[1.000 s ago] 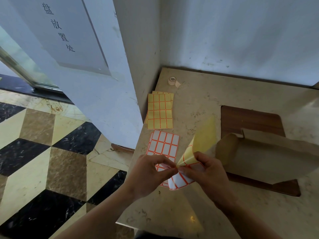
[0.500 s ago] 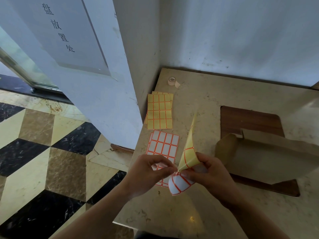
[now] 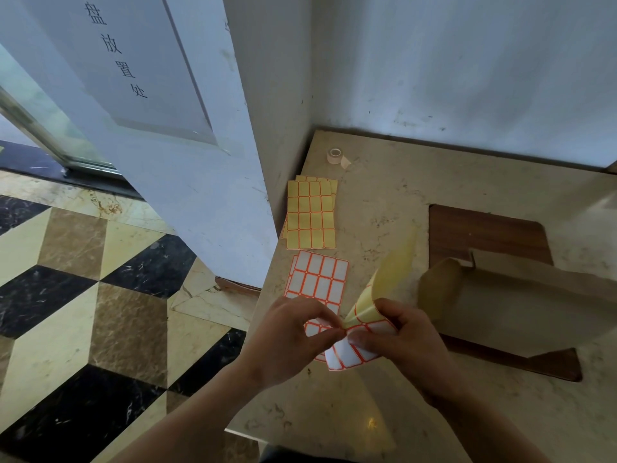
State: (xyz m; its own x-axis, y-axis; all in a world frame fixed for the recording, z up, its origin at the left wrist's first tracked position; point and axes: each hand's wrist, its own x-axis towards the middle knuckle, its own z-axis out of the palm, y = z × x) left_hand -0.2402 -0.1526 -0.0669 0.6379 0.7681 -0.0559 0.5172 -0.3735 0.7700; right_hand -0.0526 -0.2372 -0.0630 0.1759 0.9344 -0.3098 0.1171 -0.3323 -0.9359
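Observation:
Above the marble counter (image 3: pixel 384 412), my right hand (image 3: pixel 405 342) grips a bent sheet of white labels with orange borders (image 3: pixel 350 354); its yellow backing (image 3: pixel 389 282) curls upward. My left hand (image 3: pixel 287 339) pinches at the sheet's edge, where thumb and finger meet near the right thumb. A flat sheet of white labels (image 3: pixel 317 279) lies on the counter just beyond my left hand, partly hidden by it. Further back lies a small stack of yellow sheets with empty orange grids (image 3: pixel 310 215).
An open brown cardboard box (image 3: pixel 521 305) lies on its side over a dark wooden inset (image 3: pixel 480 228) to the right. A small tape roll (image 3: pixel 335 156) sits near the back corner. White walls bound the counter; its left edge drops to a patterned floor (image 3: pixel 83 312).
The yellow backing has swung from edge-on to a broader face toward me. Both hands stay together at the sheet's edge, shifted slightly.

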